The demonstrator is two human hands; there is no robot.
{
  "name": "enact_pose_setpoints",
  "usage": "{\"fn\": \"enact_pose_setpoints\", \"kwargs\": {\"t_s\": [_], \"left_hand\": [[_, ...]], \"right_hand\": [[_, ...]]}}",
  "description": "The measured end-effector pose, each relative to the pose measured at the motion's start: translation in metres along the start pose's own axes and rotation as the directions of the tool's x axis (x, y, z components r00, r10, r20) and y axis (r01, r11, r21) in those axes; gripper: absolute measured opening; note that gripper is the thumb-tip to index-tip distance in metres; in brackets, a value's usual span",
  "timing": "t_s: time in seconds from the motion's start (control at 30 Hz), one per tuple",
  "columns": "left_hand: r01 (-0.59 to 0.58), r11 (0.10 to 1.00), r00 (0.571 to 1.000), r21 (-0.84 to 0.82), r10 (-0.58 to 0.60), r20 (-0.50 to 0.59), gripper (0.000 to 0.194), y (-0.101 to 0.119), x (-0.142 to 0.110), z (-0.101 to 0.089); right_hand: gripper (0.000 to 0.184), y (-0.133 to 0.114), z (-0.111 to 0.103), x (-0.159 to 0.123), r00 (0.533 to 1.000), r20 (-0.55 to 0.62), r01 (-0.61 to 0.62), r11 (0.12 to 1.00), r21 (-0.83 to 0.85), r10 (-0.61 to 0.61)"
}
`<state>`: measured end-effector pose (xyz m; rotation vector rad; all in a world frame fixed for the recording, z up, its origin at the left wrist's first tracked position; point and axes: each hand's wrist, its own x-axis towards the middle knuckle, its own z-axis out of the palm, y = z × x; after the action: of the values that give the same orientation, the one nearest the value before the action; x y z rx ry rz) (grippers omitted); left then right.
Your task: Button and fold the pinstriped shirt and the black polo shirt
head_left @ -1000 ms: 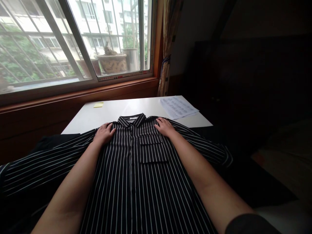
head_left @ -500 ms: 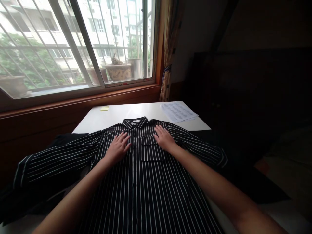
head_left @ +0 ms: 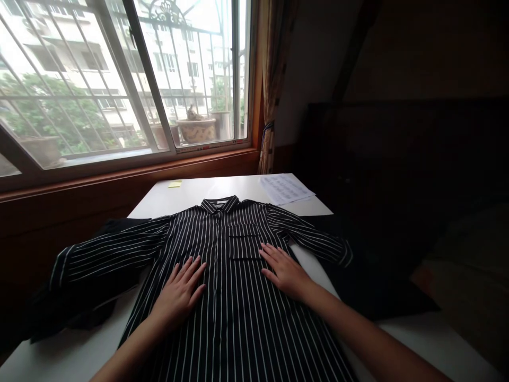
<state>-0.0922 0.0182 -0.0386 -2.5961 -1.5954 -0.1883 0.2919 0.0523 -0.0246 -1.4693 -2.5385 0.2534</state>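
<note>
With fingers extended and slightly spread, the left hand (head_left: 177, 295) and right hand (head_left: 285, 271) lie flat on the striped shirt (head_left: 222, 313), smooth-woven, sharp-collared, laid front-up across the white table (head_left: 191, 191).

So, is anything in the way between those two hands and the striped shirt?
Nothing visible. The left hand and right hand appear to lie directly on the striped shirt; the yellow sticky note and printed papers sit beyond its collar.
</note>
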Motion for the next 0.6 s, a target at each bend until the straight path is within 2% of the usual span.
{"fn": "enact_pose_setpoints", "kwargs": {"t_s": [0.33,0.6], "left_hand": [[0.026,0.997,0.999,0.071,-0.024,-0.032,0.058,0.019,-0.056,-0.008],[0.068,0.994,0.998,0.083,-0.066,-0.024,0.055,0.027,-0.07,-0.003]], "right_hand": [[0.068,0.013,0.0,-0.027,0.999,0.014,-0.031,0.999,-0.017,0.031],[0.065,0.014,-0.003,-0.043,1.0,-0.015,-0.025,0.998,-0.052,0.024]]}}
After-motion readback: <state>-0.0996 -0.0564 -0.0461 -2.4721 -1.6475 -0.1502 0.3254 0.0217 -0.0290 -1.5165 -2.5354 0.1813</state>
